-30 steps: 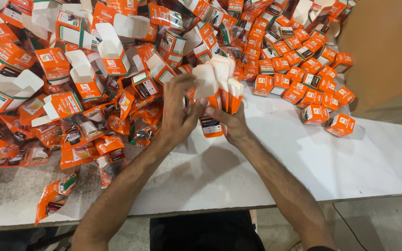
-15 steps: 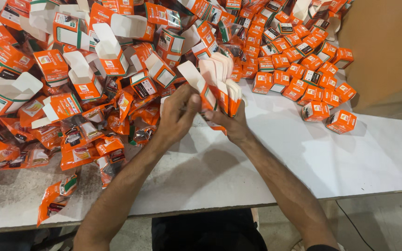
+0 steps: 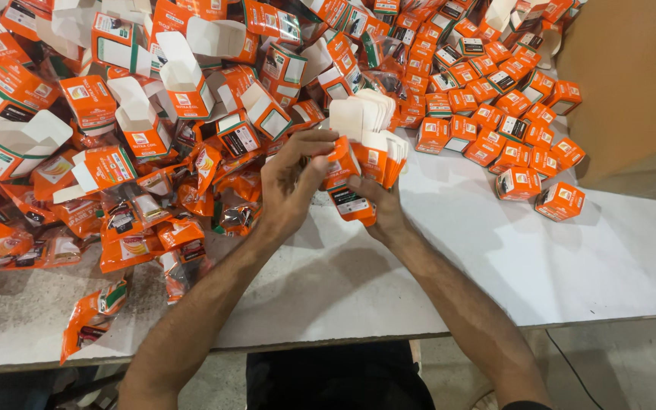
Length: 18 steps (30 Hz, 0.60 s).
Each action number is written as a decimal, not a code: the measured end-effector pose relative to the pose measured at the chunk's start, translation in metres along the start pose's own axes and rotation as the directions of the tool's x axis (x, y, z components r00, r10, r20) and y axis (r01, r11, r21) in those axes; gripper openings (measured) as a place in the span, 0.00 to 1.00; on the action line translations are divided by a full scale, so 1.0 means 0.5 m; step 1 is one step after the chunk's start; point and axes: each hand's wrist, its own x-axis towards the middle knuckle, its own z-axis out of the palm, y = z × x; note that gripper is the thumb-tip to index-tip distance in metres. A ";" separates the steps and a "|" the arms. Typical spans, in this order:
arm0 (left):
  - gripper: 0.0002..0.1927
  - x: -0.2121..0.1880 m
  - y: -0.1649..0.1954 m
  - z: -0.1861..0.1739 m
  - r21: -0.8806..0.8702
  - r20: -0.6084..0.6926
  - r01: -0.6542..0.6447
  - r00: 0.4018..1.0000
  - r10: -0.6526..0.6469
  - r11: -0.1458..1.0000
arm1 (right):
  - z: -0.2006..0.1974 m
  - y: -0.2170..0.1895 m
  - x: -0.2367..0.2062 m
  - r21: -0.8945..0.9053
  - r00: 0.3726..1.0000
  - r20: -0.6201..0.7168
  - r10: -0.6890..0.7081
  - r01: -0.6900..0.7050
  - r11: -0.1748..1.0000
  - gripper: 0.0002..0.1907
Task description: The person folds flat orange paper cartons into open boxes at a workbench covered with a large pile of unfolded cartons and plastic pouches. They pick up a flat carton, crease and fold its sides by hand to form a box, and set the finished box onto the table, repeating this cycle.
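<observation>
On the white table [image 3: 571, 258] we see a huge heap of open boxes [image 3: 184, 83] left of the stack, closed boxes [image 3: 518, 106] right. Right hand [image 3: 385, 209] grips the flat-carton stack [image 3: 366, 140]; left hand [image 3: 290, 186] fingers pinch its front carton [image 3: 341, 163]. Most work seems left.

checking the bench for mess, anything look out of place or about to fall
One orange pouch lies apart from the pile at the near-left table edge, close to slipping off. Otherwise both hands, left and right, hold a fanned stack of flat cartons.
</observation>
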 end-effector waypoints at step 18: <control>0.19 0.028 0.042 -0.005 0.514 -0.025 -0.065 0.996 0.091 0.855 | 0.016 -0.019 -0.005 -0.764 0.908 0.213 -0.360 0.385 0.517 0.32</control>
